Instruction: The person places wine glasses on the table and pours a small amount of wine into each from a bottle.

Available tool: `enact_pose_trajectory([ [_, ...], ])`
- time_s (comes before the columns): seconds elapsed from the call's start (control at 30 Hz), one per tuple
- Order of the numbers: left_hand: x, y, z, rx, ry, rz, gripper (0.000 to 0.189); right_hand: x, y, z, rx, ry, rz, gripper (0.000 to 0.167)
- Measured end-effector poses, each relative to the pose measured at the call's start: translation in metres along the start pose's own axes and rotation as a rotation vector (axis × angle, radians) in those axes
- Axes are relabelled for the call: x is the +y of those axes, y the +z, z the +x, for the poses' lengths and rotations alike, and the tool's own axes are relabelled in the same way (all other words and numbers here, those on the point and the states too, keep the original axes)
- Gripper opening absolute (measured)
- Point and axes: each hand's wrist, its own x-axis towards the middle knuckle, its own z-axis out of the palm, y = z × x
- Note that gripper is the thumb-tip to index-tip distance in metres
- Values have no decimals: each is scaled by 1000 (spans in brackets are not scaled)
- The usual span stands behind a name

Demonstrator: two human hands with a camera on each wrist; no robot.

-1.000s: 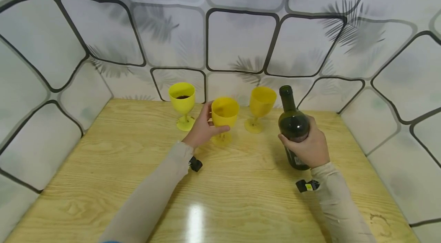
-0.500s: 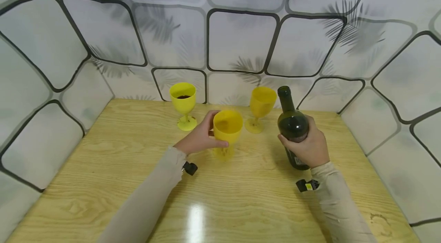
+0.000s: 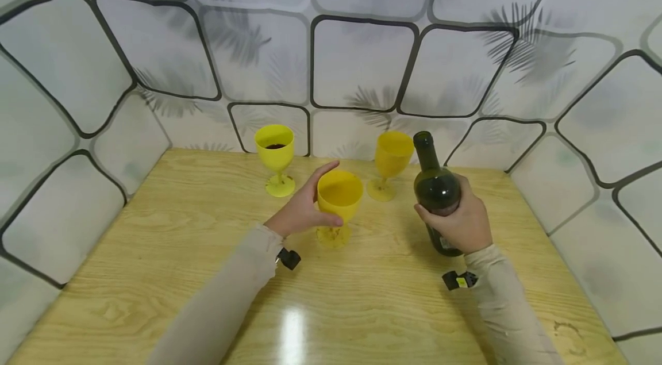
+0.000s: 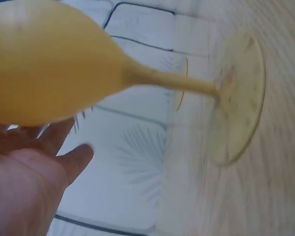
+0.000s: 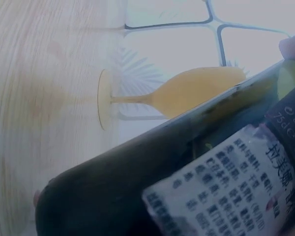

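Pale patterned walls (image 3: pixel 364 63) enclose a wood-grain surface (image 3: pixel 393 307), over which a dark green bottle (image 3: pixel 437 189) is clamped around its body by the right hand (image 3: pixel 468 221); whether its base touches, I cannot tell. Within the last second the bottle has hardly moved. What has changed is the front goblet (image 3: pixel 339 198): the left hand (image 3: pixel 301 210) has drawn it toward the person, so that it now appears to stand upright left of the bottle, with free room around it. Those left fingers have loosened and are stretched out, though the thumb seems to touch the cup; I judge this placing almost finished. No dark liquid shows inside. Behind the bottle remain an orange-yellow goblet (image 3: pixel 393 155), slightly left, and a lime-yellow goblet (image 3: pixel 276 165), farther left, containing dark liquid.
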Motion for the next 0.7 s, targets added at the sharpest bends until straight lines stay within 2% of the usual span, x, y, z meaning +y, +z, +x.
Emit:
enact_pose_trajectory([
  [0.17,0,11,5,25,38,-63,124,-1,0,0,15,-23,-6,84],
  [0.4,-1,18,4,81,5,-20,81,-3,1,-1,15,-48,9,81],
  [0.7,-3,22,2,70,20,-30,77,-7,2,-2,28,-77,-4,80],
])
